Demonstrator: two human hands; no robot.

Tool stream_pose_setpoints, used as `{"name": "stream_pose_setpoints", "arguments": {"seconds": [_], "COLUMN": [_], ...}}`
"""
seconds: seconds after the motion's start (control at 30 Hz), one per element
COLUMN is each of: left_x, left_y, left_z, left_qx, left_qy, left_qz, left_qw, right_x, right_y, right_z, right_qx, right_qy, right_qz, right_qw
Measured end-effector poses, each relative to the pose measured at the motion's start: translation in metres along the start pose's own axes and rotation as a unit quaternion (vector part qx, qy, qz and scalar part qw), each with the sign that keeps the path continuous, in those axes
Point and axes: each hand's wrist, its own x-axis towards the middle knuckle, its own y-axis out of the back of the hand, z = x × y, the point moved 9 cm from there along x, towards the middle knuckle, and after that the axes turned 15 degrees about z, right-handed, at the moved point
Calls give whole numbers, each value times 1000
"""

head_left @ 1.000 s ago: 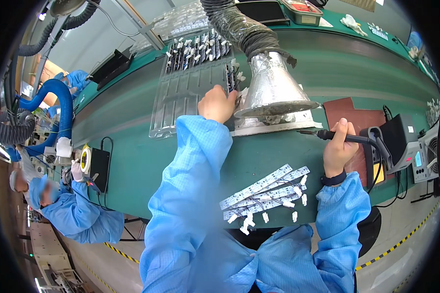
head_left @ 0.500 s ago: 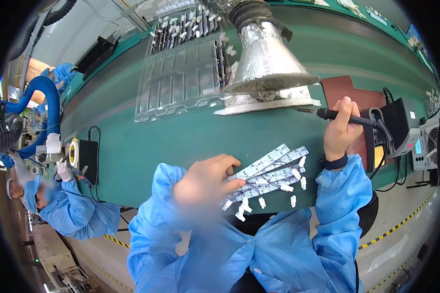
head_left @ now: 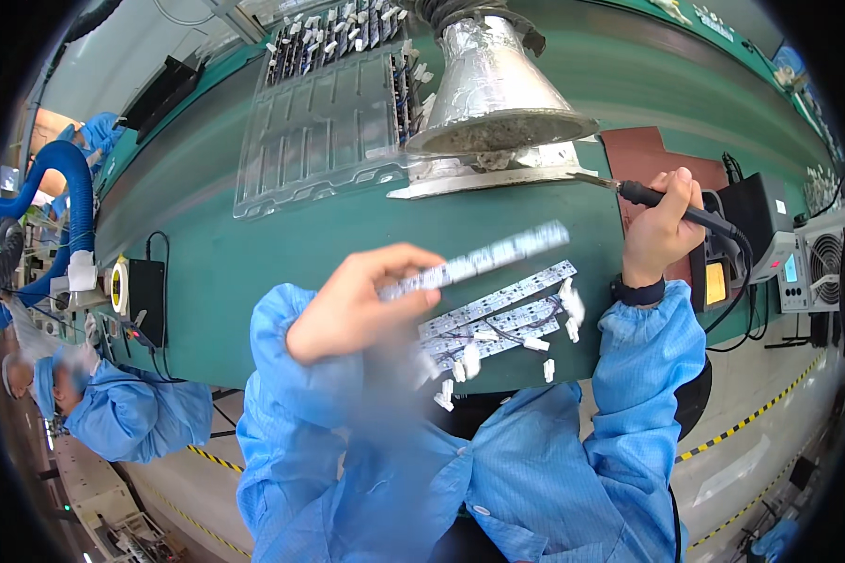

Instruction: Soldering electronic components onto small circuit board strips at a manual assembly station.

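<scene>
Pinched by one end in my left hand (head_left: pixel 366 296) is an LED strip board (head_left: pixel 502 255), raised off the bench and blurred by motion. Below and beside it, several more LED strip boards (head_left: pixel 521 289) lie fanned on the green mat, with dark wires and white connectors (head_left: pixel 471 360) at the near edge. My right hand (head_left: pixel 665 235) grips a soldering iron (head_left: pixel 643 194) by its black handle. The iron's metal tip points left, close to the right end of a white stand (head_left: pixel 498 176) under the fume hood (head_left: pixel 498 89).
A clear plastic tray (head_left: pixel 314 141) holds wired boards at its back and right side. The soldering station (head_left: pixel 770 249), with a yellow sponge (head_left: pixel 716 282), stands at the right by a reddish-brown mat (head_left: pixel 662 155). A co-worker in blue (head_left: pixel 141 403) sits at the left.
My left hand has lifted one LED strip board off the pile, up and away from the others. My right hand still holds the soldering iron. The whole view has shifted slightly.
</scene>
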Motion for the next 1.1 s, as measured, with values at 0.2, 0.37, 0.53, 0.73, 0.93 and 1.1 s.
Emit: {"name": "stream_pose_setpoints", "arguments": {"seconds": [0.2, 0.37, 0.53, 0.73, 0.93, 1.1], "left_x": [46, 44, 43, 45, 46, 46], "left_y": [-10, -14, -9, -7, -6, -6], "left_z": [-23, -20, -9, -13, -14, -15], "left_qx": [-104, 8, 44, 30, 27, 28], "left_qy": [-79, -210, -266, -257, -261, -265], "left_qz": [44, 146, 153, 158, 161, 164], "left_qw": [990, 967, 951, 953, 951, 950], "right_x": [0, -46, -106, -129, -134, -133], "right_y": [4, -13, -46, -60, -63, -63], "right_z": [-15, -40, -67, -64, -57, -55], "right_qx": [2, 122, 105, 111, 98, 96], "right_qy": [74, 141, 231, 226, 221, 221], "right_qz": [21, -100, -341, -396, -419, -416], "right_qw": [997, 977, 905, 883, 875, 877]}}
